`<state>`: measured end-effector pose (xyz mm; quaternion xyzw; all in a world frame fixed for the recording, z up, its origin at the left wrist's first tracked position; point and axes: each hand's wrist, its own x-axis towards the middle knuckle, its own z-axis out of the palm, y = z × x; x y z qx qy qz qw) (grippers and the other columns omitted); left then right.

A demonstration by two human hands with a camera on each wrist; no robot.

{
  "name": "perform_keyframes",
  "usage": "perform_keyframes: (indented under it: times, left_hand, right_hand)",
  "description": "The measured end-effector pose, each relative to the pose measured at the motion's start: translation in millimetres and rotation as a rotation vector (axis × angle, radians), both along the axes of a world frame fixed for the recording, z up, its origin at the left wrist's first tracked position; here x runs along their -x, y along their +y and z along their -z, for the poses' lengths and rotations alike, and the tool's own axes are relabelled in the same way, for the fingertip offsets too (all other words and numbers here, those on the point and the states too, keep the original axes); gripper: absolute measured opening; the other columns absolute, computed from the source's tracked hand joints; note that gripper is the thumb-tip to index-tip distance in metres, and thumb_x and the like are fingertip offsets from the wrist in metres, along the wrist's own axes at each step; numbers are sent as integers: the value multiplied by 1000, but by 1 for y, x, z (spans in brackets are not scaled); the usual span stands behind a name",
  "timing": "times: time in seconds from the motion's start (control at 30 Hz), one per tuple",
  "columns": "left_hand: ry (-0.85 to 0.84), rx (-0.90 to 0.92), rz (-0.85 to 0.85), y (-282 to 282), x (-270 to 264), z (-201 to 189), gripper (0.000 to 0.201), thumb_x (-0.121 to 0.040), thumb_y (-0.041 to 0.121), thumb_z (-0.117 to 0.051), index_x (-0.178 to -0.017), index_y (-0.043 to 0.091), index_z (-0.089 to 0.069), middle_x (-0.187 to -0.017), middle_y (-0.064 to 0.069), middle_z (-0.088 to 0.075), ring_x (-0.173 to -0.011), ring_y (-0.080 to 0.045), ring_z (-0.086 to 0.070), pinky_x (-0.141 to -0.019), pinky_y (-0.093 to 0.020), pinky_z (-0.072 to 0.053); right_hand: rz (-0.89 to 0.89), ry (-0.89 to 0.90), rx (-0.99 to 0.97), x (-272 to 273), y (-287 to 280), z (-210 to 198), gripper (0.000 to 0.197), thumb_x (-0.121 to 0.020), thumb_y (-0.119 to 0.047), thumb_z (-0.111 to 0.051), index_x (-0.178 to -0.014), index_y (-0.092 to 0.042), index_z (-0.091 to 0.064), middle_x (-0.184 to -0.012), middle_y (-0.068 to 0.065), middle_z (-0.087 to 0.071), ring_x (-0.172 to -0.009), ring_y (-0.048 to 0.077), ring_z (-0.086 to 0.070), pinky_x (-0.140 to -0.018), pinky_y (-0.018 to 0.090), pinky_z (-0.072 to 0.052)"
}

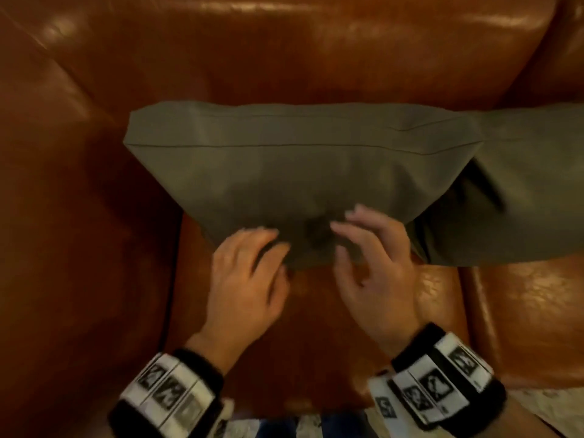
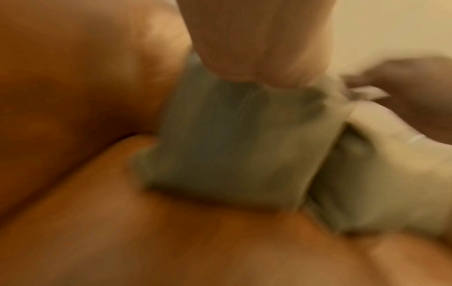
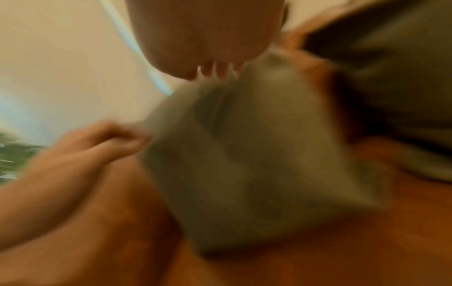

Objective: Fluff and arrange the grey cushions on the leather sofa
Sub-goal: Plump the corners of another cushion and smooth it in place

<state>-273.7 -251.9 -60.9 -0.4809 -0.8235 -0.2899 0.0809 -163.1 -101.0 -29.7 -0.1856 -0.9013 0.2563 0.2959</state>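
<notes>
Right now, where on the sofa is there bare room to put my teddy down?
Bare leather shows on the seat in front of the grey cushion, between the two wrists, and on the next seat below the second cushion. It is crowded where the left hand and right hand meet the cushion's lower edge, and where both cushions overlap.

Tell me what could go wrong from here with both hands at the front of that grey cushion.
The grey fabric cushion leans against the brown leather sofa back; pushing its lower edge could slide it flat. Its right corner overlaps the second grey cushion, which may shift. Left hand and right hand look loose, not gripping.
</notes>
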Motion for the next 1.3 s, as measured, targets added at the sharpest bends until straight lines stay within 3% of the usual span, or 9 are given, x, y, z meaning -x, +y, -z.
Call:
perform_keyframes:
  times: [0.1, 0.3, 0.47, 0.57, 0.67, 0.83, 0.93, 1.1, 1.3]
  left_hand:
    - [9, 20, -31, 55, 13, -22, 47, -96, 19, -48, -141, 9, -42, -151, -11, -36, -142, -26, -32, -118, -44, -24]
    - [51, 409, -206, 56, 76, -9, 64, -102, 49, -24, -154, 12, -18, -161, -12, -16, -150, -28, -11, -121, -46, -5]
    - [49, 411, -294, 17, 84, -16, 67, -102, 50, -19, -153, 8, -13, -162, -15, -11, -150, -30, -6, -121, -48, -2]
    - [122, 306, -74, 32, 31, -11, 64, -100, 38, -34, -152, 7, -15, -160, -15, -16, -148, -31, -9, -120, -49, -4]
    - [162, 412, 98, 25, 4, 16, 71, -92, 30, -54, -153, 15, -19, -162, -8, -11, -149, -26, -8, -121, -44, -4]
    - [183, 469, -70, -37, 44, 29, 64, -94, 28, -54, -151, 15, -28, -160, -12, -17, -148, -31, -13, -119, -49, -8]
    - [131, 340, -136, -60, 37, 23, 50, -96, 25, -49, -143, 9, -42, -153, -17, -32, -143, -33, -26, -116, -50, -21]
    - [-354, 292, 134, -12, 3, 17, 23, -86, 18, -47, -102, 11, -63, -99, -8, -64, -93, -29, -59, -77, -41, -46]
    - [-822, 546, 141, 31, 24, 37, 27, -94, 13, -48, -111, 18, -68, -117, -1, -68, -108, -21, -62, -93, -34, -49]
  right_hand:
    - [-57, -27, 0, 54, 4, -5, 42, -97, -12, -49, -139, -6, -50, -150, 15, -41, -145, 30, -29, -121, 47, -19]
    - [99, -367, -157, 59, 67, 22, 53, -105, -35, -33, -153, -14, -29, -161, 11, -21, -151, 26, -12, -122, 42, -1]
    - [200, -339, -118, 26, 74, 14, 56, -105, -35, -30, -153, -9, -22, -162, 14, -16, -151, 27, -7, -123, 48, -1]
    - [-75, -123, -89, 23, 19, 18, 51, -100, -16, -47, -147, -2, -34, -157, 19, -24, -149, 33, -15, -122, 50, -7]
    - [-268, -233, -86, 7, -12, 43, 55, -94, -7, -52, -147, -6, -38, -158, 15, -25, -150, 29, -15, -122, 50, -11]
    - [-162, -345, -109, -36, 23, 60, 59, -88, -4, -49, -146, -9, -40, -159, 14, -23, -151, 27, -11, -123, 45, -6]
    - [-42, -203, -50, -47, 14, 56, 42, -91, -4, -51, -132, -3, -57, -147, 17, -41, -143, 31, -32, -118, 53, -24]
    - [-127, -218, 225, -6, -18, 43, 26, -91, -16, -51, -111, -11, -67, -99, 3, -66, -89, 18, -63, -75, 37, -52]
    - [-63, -652, 437, 35, 12, 48, 22, -83, -25, -52, -79, -25, -74, -78, 0, -74, -74, 19, -68, -71, 41, -55]
